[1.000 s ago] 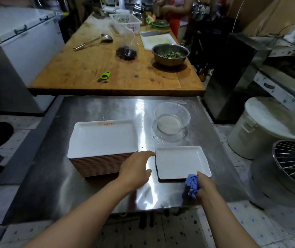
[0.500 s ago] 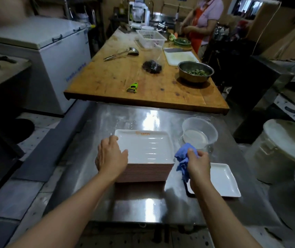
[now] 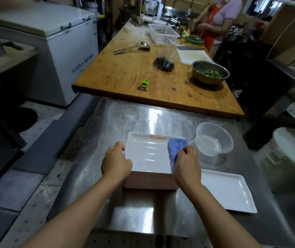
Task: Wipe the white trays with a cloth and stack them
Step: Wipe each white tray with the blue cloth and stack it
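The left hand (image 3: 116, 162) grips the left edge of the top tray (image 3: 148, 154) on the stack (image 3: 150, 181), fingers curled over its rim. The right hand (image 3: 188, 163) clutches the blue cloth (image 3: 176, 149), now pressed onto that tray's right side, seemingly flat; half a second ago it was held off the edge. Right of the stack lies a single tray (image 3: 229, 192), behind it a clear bowl (image 3: 214, 140).

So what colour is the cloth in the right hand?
Blue. The cloth shows best in the head view, on the top tray.
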Demonstrator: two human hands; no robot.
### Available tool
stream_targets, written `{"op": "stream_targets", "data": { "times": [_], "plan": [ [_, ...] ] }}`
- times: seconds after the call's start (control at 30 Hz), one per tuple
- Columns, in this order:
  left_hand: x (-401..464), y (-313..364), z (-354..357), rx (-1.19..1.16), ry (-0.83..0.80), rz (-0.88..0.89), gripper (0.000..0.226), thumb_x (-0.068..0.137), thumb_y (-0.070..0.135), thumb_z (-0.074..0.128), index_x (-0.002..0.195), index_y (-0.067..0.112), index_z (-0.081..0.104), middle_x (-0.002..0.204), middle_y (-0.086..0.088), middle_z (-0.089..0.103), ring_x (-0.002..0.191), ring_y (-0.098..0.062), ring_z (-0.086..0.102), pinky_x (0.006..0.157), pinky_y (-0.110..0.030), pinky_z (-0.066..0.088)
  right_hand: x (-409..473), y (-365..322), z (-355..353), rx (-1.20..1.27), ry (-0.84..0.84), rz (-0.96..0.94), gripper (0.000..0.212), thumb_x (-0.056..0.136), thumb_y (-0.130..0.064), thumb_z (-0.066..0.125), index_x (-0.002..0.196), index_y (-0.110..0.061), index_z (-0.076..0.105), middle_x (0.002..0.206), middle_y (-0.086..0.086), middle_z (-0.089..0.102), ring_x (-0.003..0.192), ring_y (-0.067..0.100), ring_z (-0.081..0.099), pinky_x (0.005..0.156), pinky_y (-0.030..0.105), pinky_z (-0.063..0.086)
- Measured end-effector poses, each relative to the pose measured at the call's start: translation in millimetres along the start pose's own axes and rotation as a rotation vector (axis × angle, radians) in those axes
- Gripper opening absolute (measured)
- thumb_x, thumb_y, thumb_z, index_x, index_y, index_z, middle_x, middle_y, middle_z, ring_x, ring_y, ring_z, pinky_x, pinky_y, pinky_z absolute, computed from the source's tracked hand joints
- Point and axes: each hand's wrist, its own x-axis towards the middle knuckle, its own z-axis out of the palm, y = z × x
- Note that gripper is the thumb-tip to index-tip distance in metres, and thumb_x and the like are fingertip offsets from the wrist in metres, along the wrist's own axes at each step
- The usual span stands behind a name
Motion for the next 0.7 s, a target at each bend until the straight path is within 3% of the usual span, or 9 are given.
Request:
{"op": "stream_targets", "data": {
  "times": [0.07, 0.13, 0.27, 0.43, 0.57, 0.7],
  "plan": [
    [1, -2, 0, -0.012, 0.0, 0.024, 0.019, 0.074, 0.005, 0.057, 0.085, 0.014, 0.044, 0.091, -0.007, 0.06, 0.081, -0.027, 0.052, 0.061, -0.028, 0.034, 16, -6, 2, 0.147, 0.057, 0.14, 0.028, 0.097, -0.011, 0.034, 0.115, -0.002, 0.052, 0.123, 0.013, 0.048, 0.108, 0.026, 0.045, 0.076, 0.027, 0.029],
    [2, -4, 0, -0.024, -0.005, 0.058, 0.019, 0.073, 0.004, 0.058, 0.083, 0.012, 0.044, 0.086, -0.007, 0.057, 0.079, -0.027, 0.051, 0.06, -0.03, 0.034, 29, -14, 3, 0.102, 0.024, 0.154, 0.028, 0.098, -0.013, 0.033, 0.119, -0.005, 0.051, 0.125, 0.011, 0.048, 0.106, 0.025, 0.047, 0.075, 0.026, 0.029],
    [3, -8, 1, -0.044, -0.008, 0.085, 0.02, 0.071, 0.005, 0.061, 0.082, 0.012, 0.046, 0.08, -0.003, 0.053, 0.077, -0.027, 0.051, 0.061, -0.031, 0.034, 34, -28, 12, -0.113, -0.015, -0.116, 0.035, 0.092, -0.017, 0.049, 0.126, -0.009, 0.05, 0.13, 0.01, 0.042, 0.111, 0.025, 0.046, 0.081, 0.032, 0.041],
    [4, -11, 2, -0.086, 0.002, 0.093, 0.026, 0.07, 0.007, 0.068, 0.082, 0.015, 0.046, 0.075, 0.003, 0.048, 0.073, -0.024, 0.05, 0.061, -0.029, 0.034, 27, -73, 34, -0.022, -0.094, -0.344, 0.035, 0.09, -0.013, 0.05, 0.124, -0.006, 0.055, 0.131, 0.012, 0.042, 0.112, 0.028, 0.047, 0.078, 0.031, 0.041],
    [3, -13, 4, -0.125, 0.042, 0.111, 0.022, 0.07, 0.004, 0.062, 0.08, 0.013, 0.045, 0.067, 0.007, 0.039, 0.064, -0.021, 0.04, 0.054, -0.03, 0.028, 30, -104, 39, 0.144, -0.164, -0.369, 0.031, 0.091, -0.012, 0.047, 0.119, -0.003, 0.058, 0.125, 0.014, 0.044, 0.105, 0.03, 0.051, 0.079, 0.032, 0.041],
    [6, -14, 3, -0.132, 0.007, 0.104, 0.024, 0.07, 0.009, 0.067, 0.083, 0.011, 0.047, 0.068, 0.007, 0.041, 0.063, -0.019, 0.04, 0.055, -0.03, 0.03, 40, -102, 29, 0.224, -0.303, -0.356, 0.031, 0.089, -0.005, 0.046, 0.118, -0.005, 0.058, 0.121, 0.01, 0.045, 0.103, 0.025, 0.051, 0.076, 0.02, 0.033]
  ]
}}
